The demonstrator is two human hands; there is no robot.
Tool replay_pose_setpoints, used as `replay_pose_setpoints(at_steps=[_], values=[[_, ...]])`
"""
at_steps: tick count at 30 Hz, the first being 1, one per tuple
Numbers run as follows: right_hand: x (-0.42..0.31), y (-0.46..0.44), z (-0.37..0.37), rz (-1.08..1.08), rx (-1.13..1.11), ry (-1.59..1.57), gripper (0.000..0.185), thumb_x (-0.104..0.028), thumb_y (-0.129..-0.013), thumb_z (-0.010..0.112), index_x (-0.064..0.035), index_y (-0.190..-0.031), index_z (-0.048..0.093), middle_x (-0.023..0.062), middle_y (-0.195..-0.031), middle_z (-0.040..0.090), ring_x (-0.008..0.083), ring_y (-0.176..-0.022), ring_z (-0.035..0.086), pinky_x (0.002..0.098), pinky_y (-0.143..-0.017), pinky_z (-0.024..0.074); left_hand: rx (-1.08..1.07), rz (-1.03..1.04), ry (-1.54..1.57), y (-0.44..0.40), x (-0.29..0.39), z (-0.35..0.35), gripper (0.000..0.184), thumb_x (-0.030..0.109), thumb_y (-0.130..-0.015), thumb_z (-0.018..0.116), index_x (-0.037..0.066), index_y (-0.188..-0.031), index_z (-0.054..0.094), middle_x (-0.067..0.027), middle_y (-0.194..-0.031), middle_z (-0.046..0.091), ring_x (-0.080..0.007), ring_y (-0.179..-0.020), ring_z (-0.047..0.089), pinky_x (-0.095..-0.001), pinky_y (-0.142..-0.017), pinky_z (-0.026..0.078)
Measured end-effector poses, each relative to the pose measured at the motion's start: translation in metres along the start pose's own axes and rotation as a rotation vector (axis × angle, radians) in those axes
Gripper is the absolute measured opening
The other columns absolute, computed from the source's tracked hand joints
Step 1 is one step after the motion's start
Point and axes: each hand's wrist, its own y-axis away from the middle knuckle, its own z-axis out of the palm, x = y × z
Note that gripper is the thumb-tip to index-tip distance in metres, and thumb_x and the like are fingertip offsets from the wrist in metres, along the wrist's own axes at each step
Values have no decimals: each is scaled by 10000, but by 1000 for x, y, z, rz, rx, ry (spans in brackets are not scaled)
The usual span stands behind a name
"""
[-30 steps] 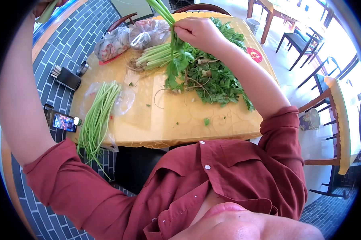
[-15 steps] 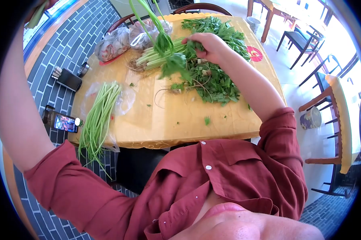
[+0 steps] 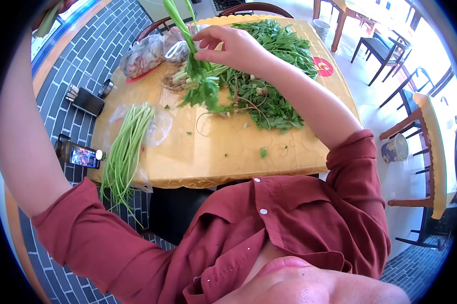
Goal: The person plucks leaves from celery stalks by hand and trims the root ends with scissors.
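My left hand (image 3: 56, 6) is raised at the top left corner, mostly cut off by the frame edge, closed on a pale green celery stalk (image 3: 47, 21). A leafy celery stem (image 3: 180, 20) hangs down from the top edge over the table, its leaves (image 3: 202, 88) lowest. My right hand (image 3: 228, 45) is beside this stem, thumb and fingers apart with their tips at the stalk. Behind and below that hand lies a pile of leafy celery (image 3: 284, 50), with pale root ends (image 3: 175, 78) toward the left. Stripped celery stalks (image 3: 129, 137) rest on a clear plastic bag (image 3: 160, 129).
Clear bags with contents I cannot make out (image 3: 142, 58) sit at the table's back left. The table (image 3: 188, 162) has a yellow cloth with leaf scraps. A phone (image 3: 84, 156) and a dark box (image 3: 88, 101) stand along the brick wall (image 3: 81, 61). Chairs (image 3: 383, 53) are at right.
My right hand has moved left from over the leaf pile to the hanging celery stem. The stem's leaves have swung slightly left. My left hand stays raised.
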Motion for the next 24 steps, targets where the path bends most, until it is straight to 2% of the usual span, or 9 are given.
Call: replay_pose_setpoints(at_steps=[4, 6, 8, 10, 11, 14, 17, 20, 24], values=[[5, -6, 7, 81, -36, -93, 421, -319, -818, 691, -63, -1142, 609, 45, -949, 661, 121, -832, 599, 282, -759, 491, -66, -94, 65, -4, 4, -6, 186, 102, -885, 559, -51, -988, 581, -10, -527, 485, -72, -386, 463, -223, -343, 366], [9, -7, 12, 52, -3, -175, 403, -298, -831, 684, -52, -1142, 608, 37, -968, 662, 122, -853, 598, 278, -788, 483, -44, -61, 62, -10, -4, -5, 182, 99, -885, 560, -50, -988, 581, -9, -528, 483, -71, -384, 461, -222, -342, 363], [10, -8, 11, 107, -34, -387, 358, -258, -843, 678, -51, -1129, 618, 19, -982, 660, 112, -877, 596, 269, -820, 467, 5, 14, 56, -21, -28, -5, 179, 97, -885, 562, -47, -988, 580, -7, -529, 480, -71, -383, 458, -220, -341, 360], [14, -11, 5, 172, -121, -558, 292, -179, -856, 669, -43, -1111, 632, 0, -999, 652, 92, -915, 586, 253, -875, 436, -109, 39, 80, -29, -35, -10, 177, 97, -885, 565, -44, -990, 579, -5, -530, 477, -69, -381, 455, -218, -339, 356], [16, -10, 2, 177, -142, -522, 291, -177, -854, 671, -42, -1109, 634, 3, -999, 651, 89, -916, 584, 251, -873, 438, -166, 52, 93, -31, -37, -12, 176, 98, -885, 566, -42, -990, 578, -4, -530, 475, -68, -381, 454, -217, -338, 355], [23, -7, -3, 146, -202, -472, 280, -165, -849, 676, -33, -1093, 639, 13, -979, 655, 74, -906, 583, 238, -860, 446, -49, 60, 116, -11, -24, -1, 175, 99, -886, 569, -39, -992, 575, 0, -531, 472, -66, -382, 452, -217, -338, 353], [30, -7, -3, 119, -227, -410, 276, -170, -845, 682, -29, -1078, 638, -4, -921, 648, 66, -859, 577, 228, -823, 452, -34, 32, 99, -13, -24, 0, 179, 97, -884, 571, -42, -996, 575, 0, -535, 476, -63, -384, 453, -216, -338, 354], [18, -3, -10, 180, -210, -292, 248, -152, -842, 673, -22, -1049, 633, -17, -867, 628, 55, -811, 555, 224, -784, 450, -38, 46, 87, -18, -29, 0, 186, 100, -880, 577, -44, -998, 576, -1, -543, 483, -62, -385, 453, -216, -339, 356], [20, 1, -18, 147, -218, -260, 188, -128, -843, 646, -18, -993, 617, -29, -835, 601, 46, -785, 528, 221, -750, 440, -56, -123, 67, -18, -13, 1, 193, 101, -877, 580, -44, -1004, 577, 1, -549, 487, -61, -388, 456, -213, -343, 360]])
